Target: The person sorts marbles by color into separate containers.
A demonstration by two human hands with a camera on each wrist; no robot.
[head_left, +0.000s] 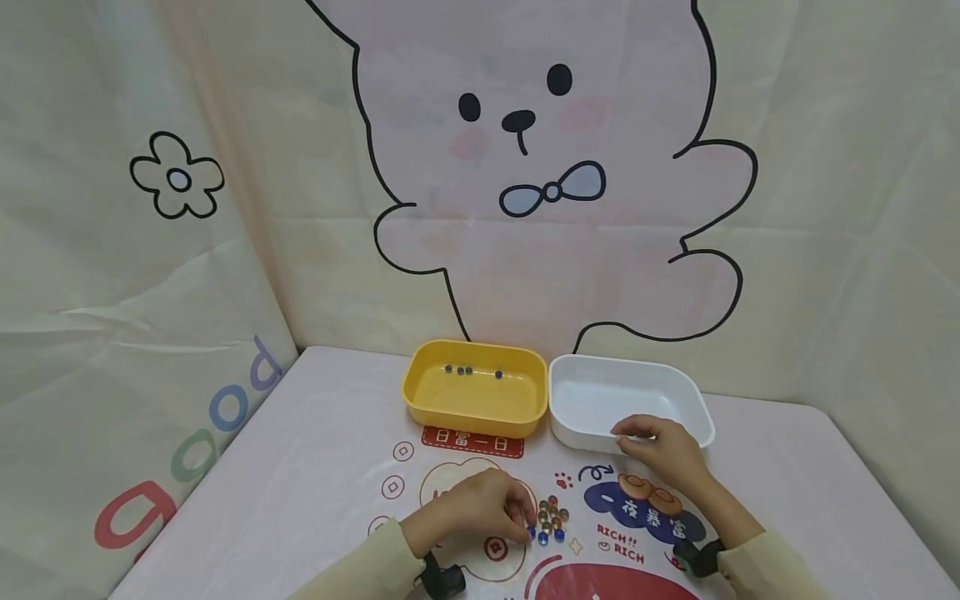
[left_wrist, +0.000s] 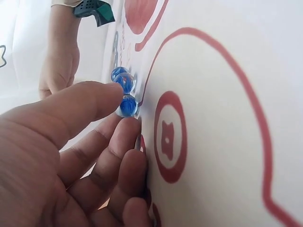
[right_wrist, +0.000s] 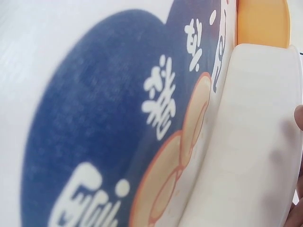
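Observation:
My left hand (head_left: 487, 504) is low over the table, its thumb and index fingertip on either side of a blue glass marble (left_wrist: 128, 106) at the left edge of a small cluster of marbles (head_left: 553, 515). Two more blue marbles (left_wrist: 120, 78) show just beyond that thumb. The cluster mixes blue, amber and greenish marbles. My right hand (head_left: 663, 454) is at the near rim of a white tray (head_left: 558, 425), thumb and index finger slightly apart, with nothing visible between them. In the right wrist view, only bits of its fingers (right_wrist: 299, 117) show past the tray's wall.
A yellow tray (head_left: 480, 421) touches the white tray's left side and contains several small dark marbles (head_left: 465, 370). Both trays stand at the table's back edge, before a hanging cloth (head_left: 330, 275). The tablecloth (head_left: 300, 467) has printed drawings and lettering.

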